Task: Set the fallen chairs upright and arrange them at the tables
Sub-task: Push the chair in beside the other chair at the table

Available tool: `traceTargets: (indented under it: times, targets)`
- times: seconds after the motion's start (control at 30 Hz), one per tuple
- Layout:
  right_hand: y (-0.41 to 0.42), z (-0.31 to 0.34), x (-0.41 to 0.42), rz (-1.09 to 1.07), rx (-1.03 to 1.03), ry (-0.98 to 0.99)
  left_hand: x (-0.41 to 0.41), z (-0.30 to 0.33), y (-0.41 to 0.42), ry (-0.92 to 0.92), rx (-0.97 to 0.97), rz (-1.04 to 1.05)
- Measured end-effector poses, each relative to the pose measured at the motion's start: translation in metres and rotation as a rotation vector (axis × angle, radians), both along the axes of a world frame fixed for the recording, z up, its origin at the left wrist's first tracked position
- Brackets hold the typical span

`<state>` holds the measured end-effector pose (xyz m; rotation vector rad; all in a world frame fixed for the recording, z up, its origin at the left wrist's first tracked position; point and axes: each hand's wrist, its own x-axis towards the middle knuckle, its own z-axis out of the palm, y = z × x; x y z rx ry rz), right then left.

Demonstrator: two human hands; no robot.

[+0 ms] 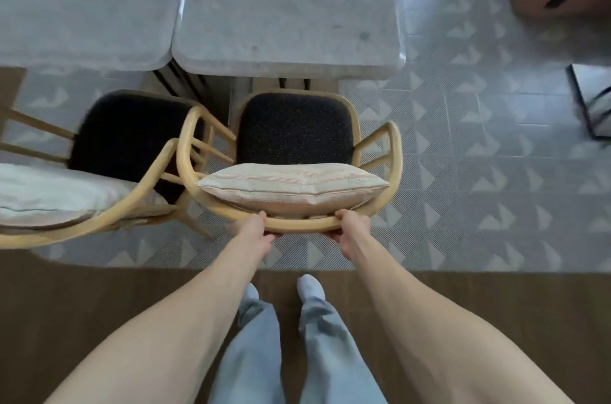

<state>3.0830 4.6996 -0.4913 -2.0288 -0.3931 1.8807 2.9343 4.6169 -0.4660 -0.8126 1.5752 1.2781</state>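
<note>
The greatest risk is judged to be a collision between the two chairs: the left armrest of the held chair (294,145) is already overlapped in the picture with the curved rail of the neighbouring chair (109,152), and whether they touch cannot be told, so if the chair is pushed straight forward the frames could be hooked together and the neighbour dragged out of line. A second risk is seen in the loose striped cushion (292,187), which is leaned against the backrest and could be tipped forward onto the seat, or off it, if the chair is jerked or tilted. The front edge of the seat could also be knocked against the marble table (287,7) if it is moved too far under it, since the seat is already near the table edge. As for position, the chair is stood upright directly in front of the person, facing the right one of two tables set side by side, on the patterned tile floor (463,172). Its curved back rail is gripped from behind at two places: the left hand (259,226) is closed around the rail left of centre, and the right hand (350,226) is closed around it right of centre, with the fingers curled underneath.
</note>
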Motion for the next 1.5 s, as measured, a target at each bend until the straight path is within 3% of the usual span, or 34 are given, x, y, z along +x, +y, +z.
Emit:
traceTargets:
  times: [0.33, 0.6, 0.77, 0.93, 1.03, 1.5]
  targets:
    - [0.022, 0.0, 0.017, 0.041, 0.019, 0.089, 0.009, -0.01, 0.01, 0.015, 0.017, -0.044]
    - [0.017, 0.029, 0.008, 0.38, -0.29, 0.138, -0.021, 0.026, -0.008, 0.142, -0.051, -0.035]
    - [0.001, 0.03, -0.021, 0.245, -0.241, 0.105, -0.063, 0.049, -0.03, 0.161, -0.021, -0.121]
    - [-0.02, 0.02, -0.036, 0.09, -0.15, 0.082, -0.04, 0.049, -0.038, 0.015, 0.108, -0.101]
    - [-0.022, 0.018, -0.04, 0.055, -0.116, 0.054, -0.033, 0.044, -0.032, 0.035, 0.163, -0.052]
    - [-0.025, 0.017, -0.03, 0.016, -0.082, 0.085, -0.022, 0.029, -0.023, 0.126, 0.025, 0.052]
